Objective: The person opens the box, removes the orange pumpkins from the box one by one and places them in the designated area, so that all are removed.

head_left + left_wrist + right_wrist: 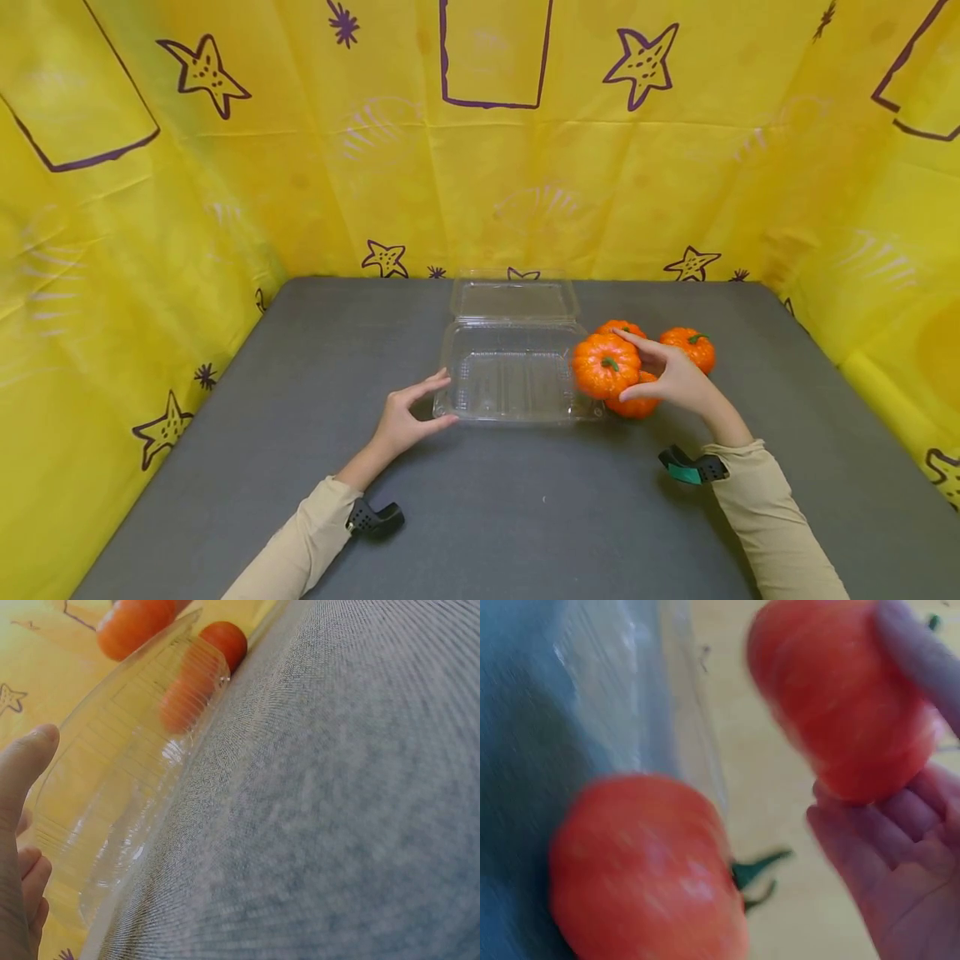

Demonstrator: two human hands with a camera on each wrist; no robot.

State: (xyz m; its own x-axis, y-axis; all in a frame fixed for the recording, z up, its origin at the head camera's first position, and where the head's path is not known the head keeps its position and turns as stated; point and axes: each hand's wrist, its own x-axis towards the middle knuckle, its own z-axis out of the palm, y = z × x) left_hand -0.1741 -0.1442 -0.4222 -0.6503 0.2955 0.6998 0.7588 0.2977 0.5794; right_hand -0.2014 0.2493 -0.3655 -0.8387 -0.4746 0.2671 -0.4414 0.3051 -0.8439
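Observation:
A small orange pumpkin point(602, 367) with a green stem is in my right hand point(675, 379), between thumb and fingers. It is raised over the right edge of an open clear plastic clamshell container point(517, 412). In the right wrist view, the held pumpkin point(840, 697) is off the table. My left hand point(401, 423) is at the container's front left corner, fingers and thumb spread and relaxed against its rim. Three more pumpkins lie to the container's right: one behind point(621, 326) the held one, one below point(636, 406) it, partly hidden, and one farther right point(693, 350).
The container's hinged lid point(517, 300) lies back toward the far table edge. Grey cloth covers the table point(525, 508). Yellow patterned fabric point(480, 192) encloses the far side and both flanks. Each wrist carries a black band device point(375, 518).

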